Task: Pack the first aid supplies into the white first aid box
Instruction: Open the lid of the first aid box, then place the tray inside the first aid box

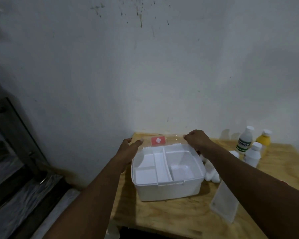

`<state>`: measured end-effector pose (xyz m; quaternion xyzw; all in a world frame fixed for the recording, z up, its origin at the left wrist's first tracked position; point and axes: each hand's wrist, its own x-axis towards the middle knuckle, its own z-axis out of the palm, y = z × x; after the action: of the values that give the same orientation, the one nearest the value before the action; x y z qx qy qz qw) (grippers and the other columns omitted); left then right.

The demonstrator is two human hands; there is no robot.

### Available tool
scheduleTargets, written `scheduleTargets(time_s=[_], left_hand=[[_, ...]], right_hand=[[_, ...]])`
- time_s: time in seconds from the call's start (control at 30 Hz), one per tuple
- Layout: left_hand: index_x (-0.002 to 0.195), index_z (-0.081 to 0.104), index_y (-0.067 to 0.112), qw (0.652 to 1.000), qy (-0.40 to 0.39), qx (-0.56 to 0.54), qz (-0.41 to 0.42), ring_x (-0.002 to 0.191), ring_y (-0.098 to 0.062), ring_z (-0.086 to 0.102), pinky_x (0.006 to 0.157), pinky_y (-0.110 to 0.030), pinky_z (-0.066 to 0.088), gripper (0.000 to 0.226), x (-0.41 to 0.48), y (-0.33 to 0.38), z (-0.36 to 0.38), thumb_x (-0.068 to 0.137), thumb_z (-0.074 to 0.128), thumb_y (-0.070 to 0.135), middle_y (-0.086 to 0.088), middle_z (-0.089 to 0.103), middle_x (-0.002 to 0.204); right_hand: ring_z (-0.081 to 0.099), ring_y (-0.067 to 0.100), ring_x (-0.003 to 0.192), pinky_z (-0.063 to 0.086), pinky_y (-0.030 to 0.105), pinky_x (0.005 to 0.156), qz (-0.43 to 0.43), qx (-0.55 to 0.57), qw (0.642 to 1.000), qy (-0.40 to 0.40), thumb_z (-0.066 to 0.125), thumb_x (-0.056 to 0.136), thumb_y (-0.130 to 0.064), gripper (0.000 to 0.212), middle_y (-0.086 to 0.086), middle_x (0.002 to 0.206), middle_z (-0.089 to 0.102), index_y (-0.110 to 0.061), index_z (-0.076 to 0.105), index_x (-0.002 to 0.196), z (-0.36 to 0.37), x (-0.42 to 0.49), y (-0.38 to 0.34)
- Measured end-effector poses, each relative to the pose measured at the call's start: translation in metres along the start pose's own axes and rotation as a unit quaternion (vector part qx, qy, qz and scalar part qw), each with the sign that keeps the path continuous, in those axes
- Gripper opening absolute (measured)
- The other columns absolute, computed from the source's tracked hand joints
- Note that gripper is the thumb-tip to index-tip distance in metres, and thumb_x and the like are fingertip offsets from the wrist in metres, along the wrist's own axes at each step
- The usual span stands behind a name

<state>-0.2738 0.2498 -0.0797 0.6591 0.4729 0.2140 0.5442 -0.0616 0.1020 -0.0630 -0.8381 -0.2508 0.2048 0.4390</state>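
Observation:
The white first aid box [169, 191] stands open on a wooden table [162, 216], its divided tray showing empty compartments. Its clear lid [173, 139], with a red cross sticker [158, 140], is tipped back toward the wall. My left hand [130, 145] rests at the lid's left edge with fingers spread. My right hand [197, 139] is closed on the lid's right edge. White cotton rolls [211, 173] lie right of the box. Two white bottles [246, 139] [252, 155] and a yellow bottle [263, 139] stand at the far right.
A clear flat packet [224, 204] leans near the table's front right, partly under my right forearm. A stained wall rises right behind the table. Left of the table is a drop to a dark framed pane and plastic-covered floor [16, 169].

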Motion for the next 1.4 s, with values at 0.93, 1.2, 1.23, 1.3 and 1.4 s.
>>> scheduleTargets(time_s=[0.93, 1.2, 1.23, 1.3, 1.4], left_hand=[[0.143, 0.043, 0.016, 0.99, 0.109, 0.084, 0.034, 0.12, -0.038, 0.052, 0.097, -0.051, 0.051, 0.048, -0.093, -0.021, 0.028, 0.096, 0.034, 0.017, -0.016, 0.052, 0.14], [0.143, 0.042, 0.018, 0.99, 0.108, 0.09, 0.025, 0.116, -0.037, 0.054, 0.095, -0.053, 0.052, 0.048, -0.094, -0.017, 0.029, 0.095, 0.034, 0.018, -0.015, 0.053, 0.137], [0.143, 0.042, 0.018, 0.99, 0.107, 0.093, 0.025, 0.116, -0.037, 0.054, 0.095, -0.053, 0.052, 0.049, -0.094, -0.017, 0.028, 0.095, 0.033, 0.019, -0.015, 0.053, 0.137], [0.144, 0.041, 0.019, 0.989, 0.103, 0.099, 0.023, 0.117, -0.038, 0.053, 0.095, -0.053, 0.052, 0.049, -0.094, -0.016, 0.027, 0.095, 0.033, 0.02, -0.015, 0.052, 0.138], [0.143, 0.042, 0.02, 0.99, 0.103, 0.094, 0.023, 0.116, -0.037, 0.054, 0.095, -0.052, 0.052, 0.049, -0.095, -0.016, 0.025, 0.094, 0.034, 0.02, -0.014, 0.053, 0.137]], right_hand=[[0.057, 0.022, 0.111, 0.047, 0.03, 0.085, -0.02, -0.37, 0.929, -0.005, 0.066, 0.083, -0.051, 0.045, 0.007, 0.118, 0.06, -0.014, 0.064, 0.108, -0.053, -0.143, 0.085], [0.049, 0.026, 0.119, 0.05, 0.036, 0.092, -0.033, -0.332, 0.941, -0.052, 0.08, 0.069, -0.056, 0.046, -0.005, 0.085, 0.046, -0.022, 0.052, 0.083, -0.047, -0.15, 0.074], [0.048, 0.027, 0.118, 0.051, 0.037, 0.092, -0.027, -0.319, 0.946, -0.052, 0.082, 0.068, -0.053, 0.055, -0.001, 0.095, 0.048, -0.017, 0.055, 0.1, -0.047, -0.149, 0.072], [0.056, 0.025, 0.107, 0.06, 0.038, 0.079, -0.004, -0.264, 0.963, -0.063, 0.086, 0.066, -0.044, 0.074, 0.006, 0.114, 0.05, -0.014, 0.05, 0.124, -0.048, -0.145, 0.071], [0.065, 0.024, 0.088, 0.063, 0.037, 0.066, 0.012, -0.182, 0.978, -0.104, 0.086, 0.072, -0.026, 0.062, 0.004, 0.108, 0.053, -0.017, 0.049, 0.121, -0.055, -0.147, 0.067]])
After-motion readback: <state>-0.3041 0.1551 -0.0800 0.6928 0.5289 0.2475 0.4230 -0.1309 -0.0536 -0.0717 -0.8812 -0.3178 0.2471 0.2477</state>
